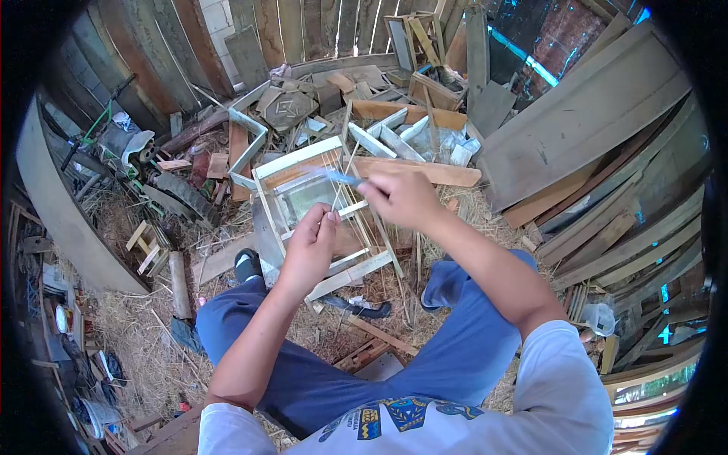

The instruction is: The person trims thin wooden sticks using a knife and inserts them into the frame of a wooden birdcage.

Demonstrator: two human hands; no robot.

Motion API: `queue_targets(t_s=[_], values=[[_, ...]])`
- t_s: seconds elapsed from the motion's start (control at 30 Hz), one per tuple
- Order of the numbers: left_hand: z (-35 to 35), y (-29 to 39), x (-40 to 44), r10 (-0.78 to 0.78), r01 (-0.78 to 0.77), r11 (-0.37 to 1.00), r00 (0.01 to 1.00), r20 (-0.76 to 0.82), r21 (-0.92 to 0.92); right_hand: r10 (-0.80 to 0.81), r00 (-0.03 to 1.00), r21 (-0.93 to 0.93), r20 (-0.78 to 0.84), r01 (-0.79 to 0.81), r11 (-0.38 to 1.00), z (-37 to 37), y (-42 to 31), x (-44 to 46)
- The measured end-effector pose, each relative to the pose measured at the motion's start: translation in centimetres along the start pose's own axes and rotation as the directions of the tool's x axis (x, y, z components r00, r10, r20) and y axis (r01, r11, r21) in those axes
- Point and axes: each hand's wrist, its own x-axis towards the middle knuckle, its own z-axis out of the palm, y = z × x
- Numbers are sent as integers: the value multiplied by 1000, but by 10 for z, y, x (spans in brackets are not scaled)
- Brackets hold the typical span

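My left hand (312, 236) is closed, pinching a thin pale wooden stick (340, 194) that slants up and away from the fingertips. My right hand (403, 199) grips a knife (341, 178), its blade pointing left across the stick. The blade is slightly blurred, and the fingers hide its handle. Below and beyond both hands a light wooden frame (353, 274) stands between my legs, with thin upright rods along its right part. A pane-like panel (303, 199) shows inside the frame.
Scrap wood and an angled pale strip (246, 127) lie beyond the frame. A large board (584, 114) leans at the right, with stacked planks below it. At the left are a curved panel (64, 205) and a machine with a tyre (186, 193). Straw covers the ground.
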Motion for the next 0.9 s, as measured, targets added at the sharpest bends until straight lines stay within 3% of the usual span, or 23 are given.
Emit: queue_targets(t_s=[0.03, 0.07, 0.2, 0.3, 0.37, 0.43, 0.53, 0.57, 0.6, 0.67, 0.7, 0.8, 0.83, 0.9], values=[[2, 3, -2, -7, 7, 999, 1000, 12, -51, -109, 993, -25, 46, 110, 994, 3, -4, -1], [2, 5, -4, -16, 18, 995, 1000, 24, -101, -106, 993, -17, 47, 107, 994, 2, -5, 1], [3, 9, -5, 6, -5, 998, 1000, 18, -60, -156, 987, -15, 47, 157, 988, -4, -8, 5], [0, 8, -3, 109, -110, 994, 994, 28, 12, -223, 974, -113, 33, 226, 968, -7, -9, 5], [1, 22, -6, -45, 50, 995, 998, 52, -85, -242, 970, -111, -10, 239, 965, -3, -2, 11], [-2, 10, -3, -29, 34, 996, 998, 52, -86, -278, 960, -120, -43, 271, 955, -6, -2, 13], [-3, 13, -1, -29, 33, 996, 998, 48, -77, -242, 970, -103, -32, 237, 966, -10, -10, 13], [-2, 14, -5, -59, 62, 995, 997, 48, -76, -130, 988, -112, -89, 119, 986, -8, 0, 18], [-3, 13, -8, -64, 68, 995, 997, 47, -79, -127, 988, -111, -83, 118, 987, -10, 3, 18], [-4, 12, -6, -39, 42, 998, 998, 58, -39, 24, 1000, -153, 2, -24, 988, -16, 8, 23], [-2, 14, -6, -34, 36, 998, 998, 53, -45, -191, 976, -54, -100, 187, 981, -9, 3, 17], [-2, 21, -11, -11, 12, 1000, 999, 48, -19, -149, 988, -89, -37, 145, 985, -7, 7, 11], [-3, 23, -11, -69, 70, 997, 996, 49, -32, 89, 995, -125, -34, -93, 988, -9, 19, 20], [-3, 24, -11, -111, 113, 992, 993, 48, -46, 151, 983, -77, -106, -159, 984, -23, 43, 33]])
